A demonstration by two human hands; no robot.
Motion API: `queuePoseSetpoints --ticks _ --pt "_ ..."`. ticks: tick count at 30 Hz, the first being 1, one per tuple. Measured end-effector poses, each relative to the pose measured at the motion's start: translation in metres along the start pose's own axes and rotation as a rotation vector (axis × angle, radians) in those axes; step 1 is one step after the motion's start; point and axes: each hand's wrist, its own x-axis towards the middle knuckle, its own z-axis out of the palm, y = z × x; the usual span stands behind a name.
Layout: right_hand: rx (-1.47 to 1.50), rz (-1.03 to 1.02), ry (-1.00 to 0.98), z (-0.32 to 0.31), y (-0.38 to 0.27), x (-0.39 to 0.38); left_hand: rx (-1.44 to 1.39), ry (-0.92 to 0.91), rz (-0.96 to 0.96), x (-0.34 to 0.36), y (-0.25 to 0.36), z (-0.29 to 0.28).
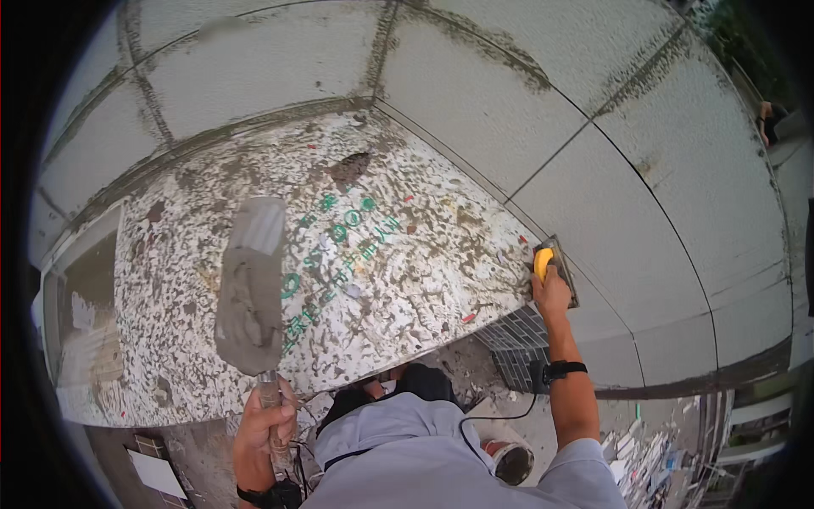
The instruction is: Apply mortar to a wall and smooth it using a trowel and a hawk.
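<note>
My left hand (264, 422) is closed round the mortar-smeared handle of a trowel (264, 229). Its long grey blade points away from me over the board and carries a lump of wet mortar (248, 310). Out to the right, my right hand (553, 293) grips the yellow handle of a float (544, 259). The float's dark plate is at the foot of the right wall (593, 225), beside the board's edge; whether it presses on the wall I cannot tell. Beneath the trowel lies a white board (407, 297) with green print, spattered all over with mortar.
A grey panelled wall (263, 68) with mortar-stained joints meets the right wall in a corner. A framed opening (85, 297) is at left. Below stand a bucket (511, 462) and grey brickwork (515, 343). Rubble (644, 450) lies lower right. Another person's arm (770, 123) shows far right.
</note>
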Motion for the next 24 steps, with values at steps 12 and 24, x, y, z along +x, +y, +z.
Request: queuePoseSetpoints --ticks 12,24 --pt "0.231 -0.797 -0.035 -0.088 -0.256 -0.029 0.038 -0.223 0.399 -0.060 -0.084 -0.043" --pt "0.424 -1.013 -0.167 -0.140 -0.214 -0.060 -0.071 -0.032 0.442 -0.116 -0.123 -0.021"
